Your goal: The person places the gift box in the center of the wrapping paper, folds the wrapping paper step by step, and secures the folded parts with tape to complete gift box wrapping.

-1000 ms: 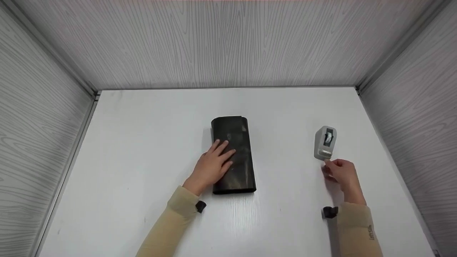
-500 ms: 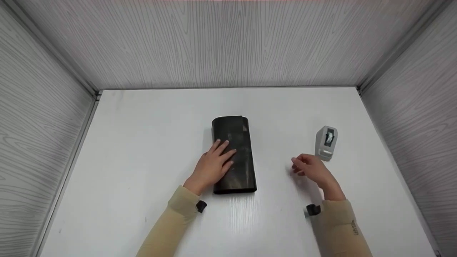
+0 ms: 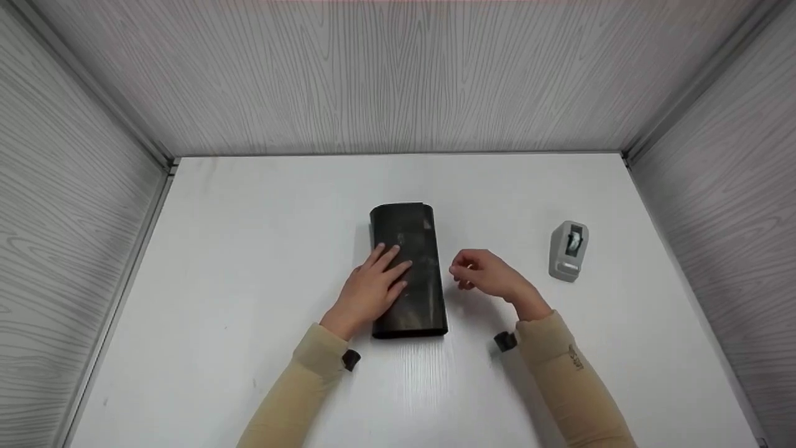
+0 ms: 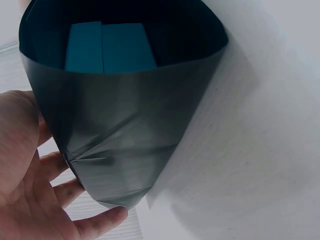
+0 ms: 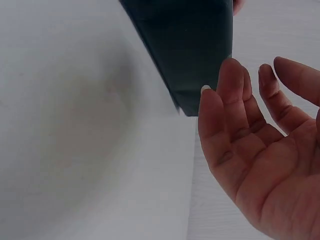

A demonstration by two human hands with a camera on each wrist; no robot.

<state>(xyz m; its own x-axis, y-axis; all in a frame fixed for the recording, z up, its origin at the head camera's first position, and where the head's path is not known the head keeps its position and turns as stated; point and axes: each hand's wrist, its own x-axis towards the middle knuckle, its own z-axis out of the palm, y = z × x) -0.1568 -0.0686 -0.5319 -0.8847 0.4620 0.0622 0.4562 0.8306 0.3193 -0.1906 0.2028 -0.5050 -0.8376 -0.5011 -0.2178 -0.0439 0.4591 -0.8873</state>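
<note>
A black wrapping sheet (image 3: 415,274) lies folded in a sleeve on the table. Its open end in the left wrist view shows a blue-looking box (image 4: 112,47) inside. My left hand (image 3: 367,289) rests on the sleeve's left part, fingers spread and straight. Just right of the sleeve, apart from it, hovers my right hand (image 3: 491,274), thumb and forefinger tips together. They seem to pinch a piece of clear tape, too thin to make out. The right wrist view shows this hand's palm (image 5: 280,170) and its other fingers loosely bent. A grey tape dispenser (image 3: 567,252) stands at the right.
The white table (image 3: 249,249) is bounded by a grey wood-grain back wall (image 3: 398,74) and side walls. A dark wrist camera (image 3: 505,341) sits on the right sleeve cuff, another on the left.
My right hand has left the tape dispenser's front and moved left to beside the black sleeve. The left hand has stayed on the sleeve.
</note>
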